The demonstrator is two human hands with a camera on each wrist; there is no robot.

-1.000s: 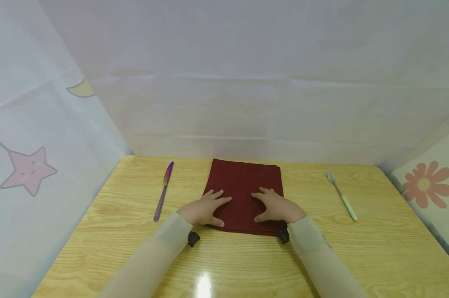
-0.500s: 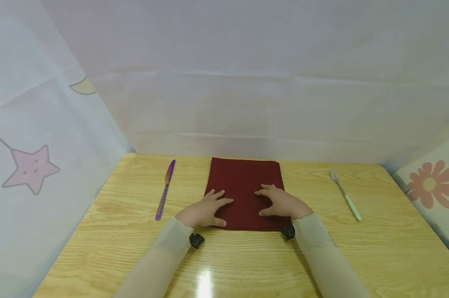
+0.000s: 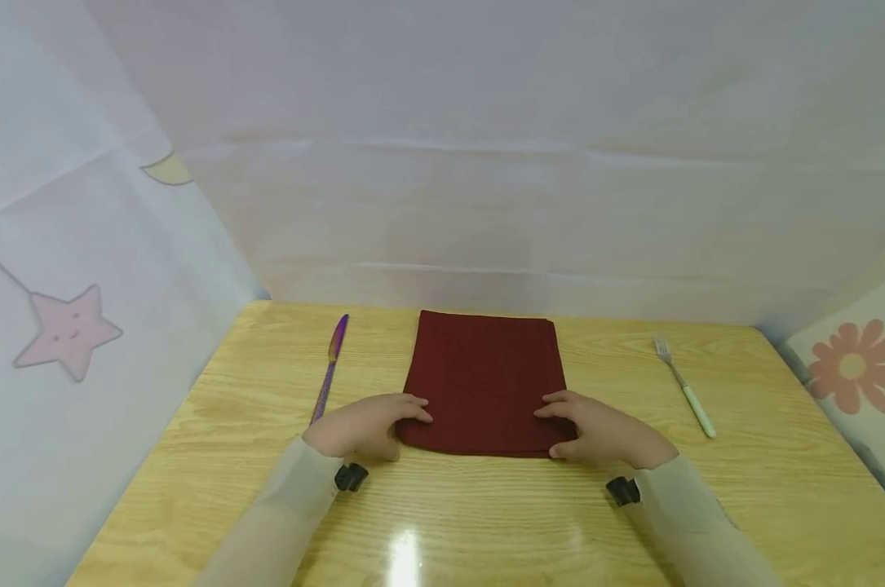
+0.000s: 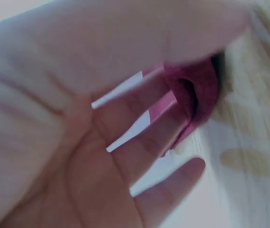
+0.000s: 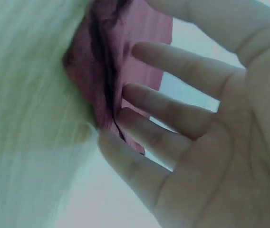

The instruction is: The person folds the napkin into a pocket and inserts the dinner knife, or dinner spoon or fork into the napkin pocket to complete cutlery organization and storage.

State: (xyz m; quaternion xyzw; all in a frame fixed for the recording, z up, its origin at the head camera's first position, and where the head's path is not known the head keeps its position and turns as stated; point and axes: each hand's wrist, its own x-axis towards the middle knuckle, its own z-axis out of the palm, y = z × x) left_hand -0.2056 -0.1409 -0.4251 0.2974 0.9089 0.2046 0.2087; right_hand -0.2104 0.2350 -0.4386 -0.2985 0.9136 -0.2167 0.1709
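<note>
Moved apart, left hand (image 3: pixel 365 422) and right hand (image 3: pixel 607 432), fingers relaxed, flank maroon cloth (image 3: pixel 486 379) between knife (image 3: pixel 332 357) and fork (image 3: pixel 688 395).

No text, label, brand, number or sign can be read in the head view or in either wrist view.

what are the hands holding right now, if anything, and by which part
Nothing is visibly gripped: the left hand and right hand are at the near corners of the dark red cloth, fingers extended, not closed round it.
</note>
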